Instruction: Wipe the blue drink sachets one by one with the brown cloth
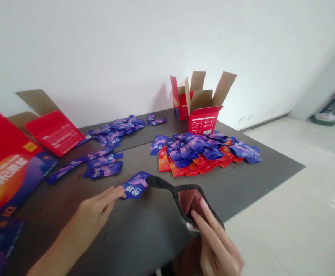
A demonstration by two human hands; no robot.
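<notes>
While our left hand point(100, 207) pinches a packet point(135, 184) by one end beside the pouch point(186, 201), over the table point(141, 230), we do best to hold it lightly and unbent as our right hand point(220, 243), gripping the pouch with fingers inside, props its mouth wide.

Blue sachet point(135, 185) is beside an open black pouch point(188, 198).

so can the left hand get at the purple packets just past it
Probably yes: only dark tabletop seems to lie between the left hand and those purple packets, though it already holds another packet.
</notes>
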